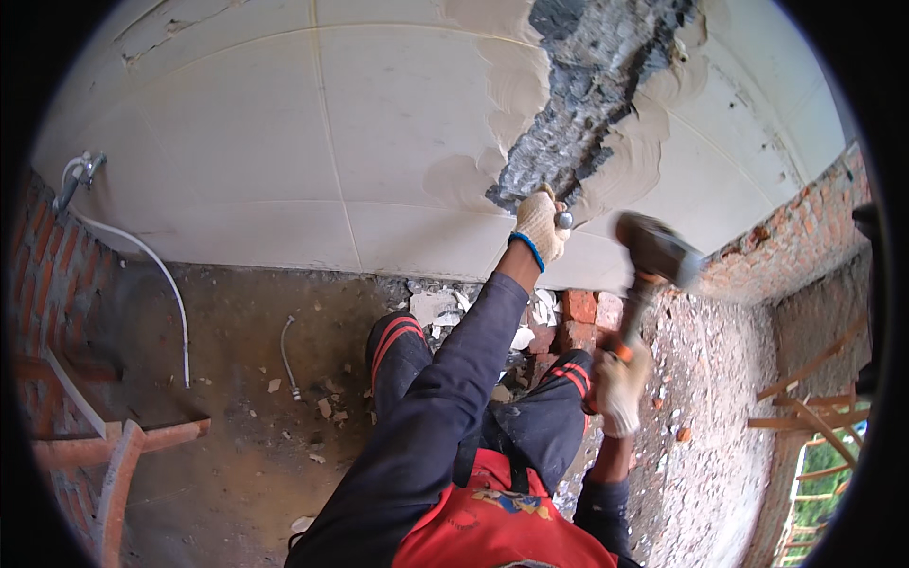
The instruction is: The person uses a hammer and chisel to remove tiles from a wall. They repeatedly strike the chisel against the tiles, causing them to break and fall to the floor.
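Note:
My left hand, in a white knit glove with a blue cuff, is closed around a metal chisel. The chisel's round butt end points toward me, and its tip is hidden behind the hand. It is held at the lower end of a rough, chipped channel in the tiled wall. My right hand, gloved too, grips the handle of a hammer. The hammer's heavy head, slightly blurred, is raised to the right of the chisel, apart from it.
Red bricks and broken tile pieces lie at the wall's foot between my knees. A white hose hangs from a tap at the left. Wooden boards stand lower left. A brick ledge juts out at the right.

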### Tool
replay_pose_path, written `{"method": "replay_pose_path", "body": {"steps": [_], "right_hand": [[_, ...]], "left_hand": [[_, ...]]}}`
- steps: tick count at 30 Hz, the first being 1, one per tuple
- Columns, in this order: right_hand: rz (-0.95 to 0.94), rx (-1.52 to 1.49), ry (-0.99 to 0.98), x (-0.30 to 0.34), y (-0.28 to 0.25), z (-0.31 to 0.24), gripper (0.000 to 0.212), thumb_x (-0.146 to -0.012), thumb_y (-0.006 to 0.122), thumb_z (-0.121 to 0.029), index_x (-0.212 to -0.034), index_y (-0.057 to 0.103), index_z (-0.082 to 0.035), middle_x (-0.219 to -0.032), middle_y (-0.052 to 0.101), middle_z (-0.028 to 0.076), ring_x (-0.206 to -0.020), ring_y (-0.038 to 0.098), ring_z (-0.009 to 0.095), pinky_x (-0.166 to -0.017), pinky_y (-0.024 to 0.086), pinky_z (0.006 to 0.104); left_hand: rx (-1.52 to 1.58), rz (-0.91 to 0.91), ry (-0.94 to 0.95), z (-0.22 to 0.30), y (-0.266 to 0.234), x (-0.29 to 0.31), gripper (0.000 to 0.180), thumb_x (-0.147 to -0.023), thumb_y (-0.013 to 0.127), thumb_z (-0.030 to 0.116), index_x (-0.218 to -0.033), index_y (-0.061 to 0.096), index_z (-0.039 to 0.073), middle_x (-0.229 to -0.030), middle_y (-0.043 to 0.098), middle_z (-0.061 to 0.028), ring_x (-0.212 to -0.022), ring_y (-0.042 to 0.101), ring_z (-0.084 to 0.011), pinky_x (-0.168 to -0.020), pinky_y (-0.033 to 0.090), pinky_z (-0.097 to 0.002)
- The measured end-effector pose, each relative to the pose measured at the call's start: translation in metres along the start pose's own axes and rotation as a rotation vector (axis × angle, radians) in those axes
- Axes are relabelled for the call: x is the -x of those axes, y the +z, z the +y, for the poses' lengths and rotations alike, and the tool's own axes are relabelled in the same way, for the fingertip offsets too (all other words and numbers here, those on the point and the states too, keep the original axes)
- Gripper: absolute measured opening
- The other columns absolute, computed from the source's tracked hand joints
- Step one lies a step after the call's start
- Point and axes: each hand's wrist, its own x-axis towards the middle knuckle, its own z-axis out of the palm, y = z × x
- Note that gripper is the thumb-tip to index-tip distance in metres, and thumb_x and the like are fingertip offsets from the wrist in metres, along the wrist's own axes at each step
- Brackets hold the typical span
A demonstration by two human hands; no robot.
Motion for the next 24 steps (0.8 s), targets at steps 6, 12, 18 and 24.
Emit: {"method": "replay_pose_path", "body": {"steps": [6, 12, 18, 24], "right_hand": [[0.310, -0.191, -0.747, 0.006, -0.033, -0.110, 0.013, -0.068, 0.050, 0.006, -0.077, 0.051, -0.004, -0.063, 0.049, 0.003, -0.051, 0.048, 0.013, -0.056, 0.044, 0.0263], [0.277, 0.149, -0.937, -0.012, 0.005, -0.056, 0.003, -0.074, 0.053, -0.006, -0.076, 0.053, -0.005, -0.074, 0.053, 0.007, -0.058, 0.053, 0.019, -0.061, 0.047, 0.0334], [-0.037, 0.096, 0.084, -0.029, 0.030, 0.035, 0.007, -0.067, 0.050, 0.003, -0.072, 0.053, -0.001, -0.058, 0.051, 0.001, -0.048, 0.045, 0.008, -0.043, 0.036, 0.0227], [0.113, -0.089, -0.116, 0.012, -0.019, -0.055, 0.009, -0.070, 0.053, 0.001, -0.079, 0.053, 0.000, -0.061, 0.050, 0.001, -0.047, 0.047, 0.009, -0.042, 0.037, 0.0218]], "left_hand": [[-0.094, 0.093, -0.031, 0.013, 0.011, 0.031, 0.016, -0.089, 0.041, 0.020, -0.073, 0.041, 0.021, -0.060, 0.046, 0.0013, -0.039, 0.037, -0.0096, -0.029, 0.022, -0.0242], [-0.072, 0.095, 0.012, 0.010, 0.017, 0.028, 0.014, -0.088, 0.041, 0.017, -0.075, 0.046, 0.019, -0.064, 0.047, 0.0014, -0.048, 0.044, -0.0103, -0.038, 0.033, -0.0259], [-0.049, 0.033, 0.075, 0.011, 0.015, 0.006, 0.013, -0.088, 0.040, 0.017, -0.076, 0.045, 0.015, -0.064, 0.047, 0.0000, -0.052, 0.047, -0.0113, -0.048, 0.041, -0.0258], [-0.151, 0.084, -0.032, 0.000, 0.003, 0.006, 0.014, -0.085, 0.046, 0.024, -0.072, 0.048, 0.020, -0.063, 0.049, 0.0035, -0.051, 0.043, -0.0108, -0.043, 0.033, -0.0259]]}}
